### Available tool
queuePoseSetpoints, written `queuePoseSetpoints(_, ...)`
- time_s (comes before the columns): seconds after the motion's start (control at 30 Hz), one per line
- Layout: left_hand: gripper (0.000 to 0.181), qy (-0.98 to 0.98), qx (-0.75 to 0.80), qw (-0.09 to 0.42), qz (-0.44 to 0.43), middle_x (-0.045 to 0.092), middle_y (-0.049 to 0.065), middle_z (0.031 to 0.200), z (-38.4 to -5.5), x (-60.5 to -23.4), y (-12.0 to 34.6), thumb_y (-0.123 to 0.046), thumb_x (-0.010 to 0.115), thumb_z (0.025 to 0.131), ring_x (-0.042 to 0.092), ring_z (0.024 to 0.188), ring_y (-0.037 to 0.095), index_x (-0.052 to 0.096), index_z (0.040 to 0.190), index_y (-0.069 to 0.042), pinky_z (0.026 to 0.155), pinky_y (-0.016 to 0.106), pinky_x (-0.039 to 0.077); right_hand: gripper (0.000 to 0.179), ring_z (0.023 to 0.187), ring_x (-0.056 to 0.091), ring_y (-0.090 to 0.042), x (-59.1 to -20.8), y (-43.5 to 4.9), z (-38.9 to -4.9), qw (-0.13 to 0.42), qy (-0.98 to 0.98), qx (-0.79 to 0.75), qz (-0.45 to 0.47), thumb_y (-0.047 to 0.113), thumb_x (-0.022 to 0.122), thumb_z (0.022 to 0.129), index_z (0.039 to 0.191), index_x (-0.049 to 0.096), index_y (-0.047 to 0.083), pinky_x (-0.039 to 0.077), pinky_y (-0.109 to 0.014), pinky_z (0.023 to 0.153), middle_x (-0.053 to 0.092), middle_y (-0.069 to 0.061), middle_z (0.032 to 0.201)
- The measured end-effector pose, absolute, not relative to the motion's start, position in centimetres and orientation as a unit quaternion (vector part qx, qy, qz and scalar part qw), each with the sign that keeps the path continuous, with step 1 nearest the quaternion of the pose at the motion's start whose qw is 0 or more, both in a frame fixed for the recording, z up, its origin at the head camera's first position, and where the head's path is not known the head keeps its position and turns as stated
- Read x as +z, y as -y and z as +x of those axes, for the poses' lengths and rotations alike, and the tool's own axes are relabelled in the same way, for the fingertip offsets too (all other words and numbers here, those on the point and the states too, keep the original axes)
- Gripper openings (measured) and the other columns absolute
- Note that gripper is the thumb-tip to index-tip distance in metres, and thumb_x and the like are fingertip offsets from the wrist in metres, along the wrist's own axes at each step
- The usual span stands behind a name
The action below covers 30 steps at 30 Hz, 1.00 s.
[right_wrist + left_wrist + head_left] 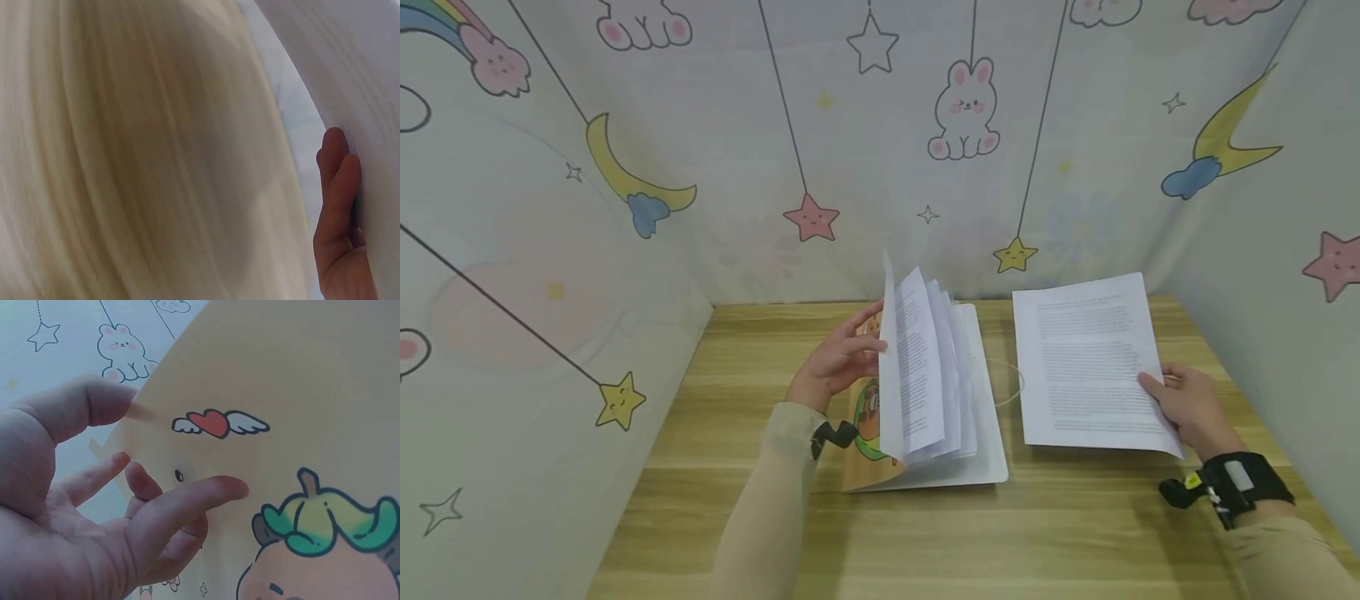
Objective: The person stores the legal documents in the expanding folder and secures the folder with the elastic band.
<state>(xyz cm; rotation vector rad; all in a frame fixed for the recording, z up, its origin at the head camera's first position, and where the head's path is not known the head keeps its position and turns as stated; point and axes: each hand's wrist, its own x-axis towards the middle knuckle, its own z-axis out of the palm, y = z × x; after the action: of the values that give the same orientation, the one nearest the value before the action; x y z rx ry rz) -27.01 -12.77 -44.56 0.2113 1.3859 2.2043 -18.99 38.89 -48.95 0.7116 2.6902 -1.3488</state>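
Observation:
My left hand (842,354) rests against the raised cover of a document folder (868,412). That cover is tan with cartoon characters, and the left wrist view shows a winged red heart (212,423) on it near the loosely spread fingers (206,490). Several printed pages (921,367) stand fanned out inside, above the white back cover (988,400). My right hand (1191,408) pinches the lower right edge of printed paper (1086,367), thumb in front and fingers behind; whether it is one sheet or more, I cannot tell. In the right wrist view the fingers (337,200) lie behind this paper.
A thin pale elastic loop (1021,383) sticks out from the folder's right side. Wood-grain tabletop (925,542) lies beneath everything. Fabric walls (880,150) printed with stars, moons and rabbits enclose the table at the back and both sides.

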Motion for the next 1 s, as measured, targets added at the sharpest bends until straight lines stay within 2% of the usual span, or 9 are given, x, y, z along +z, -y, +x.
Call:
queuePoseSetpoints(0.23,0.079,-0.517,0.811,0.259,0.083,0.038,0.031,0.156,-26.9,-44.6,12.7,0.012,0.054,0.096,0.065,0.106,0.035,0.036,0.164,-0.023,0.080,0.045,0.060,0.065,0.076,0.068,-0.009,-47.9,-38.1,-19.1,0.012,-0.860,-0.462,0.215,0.035,0.054,0.110,0.155,0.039,-0.010,0.059,-0.032,0.063,0.059,-0.033,0.136)
queuePoseSetpoints(0.3,0.078,-0.521,0.810,0.256,0.085,0.038,0.032,0.155,-26.9,-44.6,12.6,0.012,0.053,0.096,0.066,0.104,0.034,0.036,0.164,-0.022,0.080,0.044,0.060,0.064,0.075,0.069,-0.008,-47.4,-37.8,-19.0,0.007,-0.855,-0.476,0.207,0.033,0.054,0.110,0.154,0.040,-0.010,0.059,-0.033,0.063,0.063,-0.030,0.130)
queuePoseSetpoints(0.4,0.077,-0.526,0.809,0.251,0.085,0.040,0.032,0.153,-26.9,-44.7,12.6,0.013,0.052,0.097,0.068,0.100,0.031,0.037,0.163,-0.022,0.078,0.043,0.060,0.061,0.074,0.070,-0.007,-46.7,-37.7,-19.0,-0.006,-0.848,-0.492,0.196,0.031,0.054,0.110,0.152,0.041,-0.010,0.060,-0.033,0.063,0.072,-0.012,0.107)
queuePoseSetpoints(0.47,0.076,-0.528,0.808,0.249,0.085,0.041,0.032,0.153,-26.9,-44.7,12.6,0.013,0.051,0.097,0.069,0.098,0.030,0.037,0.163,-0.022,0.077,0.043,0.060,0.059,0.073,0.070,-0.007,-46.4,-37.8,-19.0,-0.010,-0.842,-0.502,0.197,0.030,0.055,0.110,0.152,0.042,-0.009,0.060,-0.034,0.063,0.069,0.003,0.095)
queuePoseSetpoints(0.53,0.076,-0.528,0.808,0.248,0.086,0.041,0.032,0.152,-26.9,-44.8,12.5,0.013,0.051,0.097,0.069,0.097,0.030,0.037,0.163,-0.022,0.077,0.043,0.060,0.060,0.073,0.070,-0.007,-46.1,-37.8,-19.0,-0.014,-0.840,-0.503,0.201,0.031,0.056,0.109,0.153,0.042,-0.008,0.060,-0.033,0.063,0.066,0.010,0.092)
queuePoseSetpoints(0.7,0.077,-0.525,0.809,0.249,0.089,0.039,0.033,0.153,-26.9,-44.7,12.5,0.012,0.052,0.096,0.069,0.098,0.030,0.037,0.164,-0.022,0.078,0.043,0.060,0.062,0.074,0.071,-0.009,-46.0,-37.4,-19.0,-0.011,-0.837,-0.505,0.209,0.034,0.057,0.109,0.154,0.042,-0.006,0.061,-0.035,0.064,0.067,-0.001,0.102)
queuePoseSetpoints(0.83,0.078,-0.522,0.810,0.251,0.093,0.038,0.034,0.154,-26.9,-44.5,12.5,0.012,0.054,0.095,0.068,0.099,0.032,0.037,0.164,-0.022,0.077,0.044,0.061,0.060,0.075,0.072,-0.010,-46.3,-36.4,-19.0,-0.004,-0.837,-0.510,0.199,0.031,0.058,0.108,0.153,0.044,-0.006,0.061,-0.035,0.064,0.069,-0.005,0.103)
queuePoseSetpoints(1.0,0.078,-0.527,0.807,0.250,0.092,0.039,0.033,0.154,-26.9,-44.4,12.6,0.011,0.055,0.095,0.068,0.099,0.033,0.038,0.163,-0.022,0.077,0.043,0.061,0.057,0.075,0.071,-0.010,-46.9,-35.0,-19.1,0.001,-0.842,-0.508,0.182,0.027,0.059,0.108,0.151,0.046,-0.008,0.061,-0.033,0.064,0.070,-0.016,0.111)
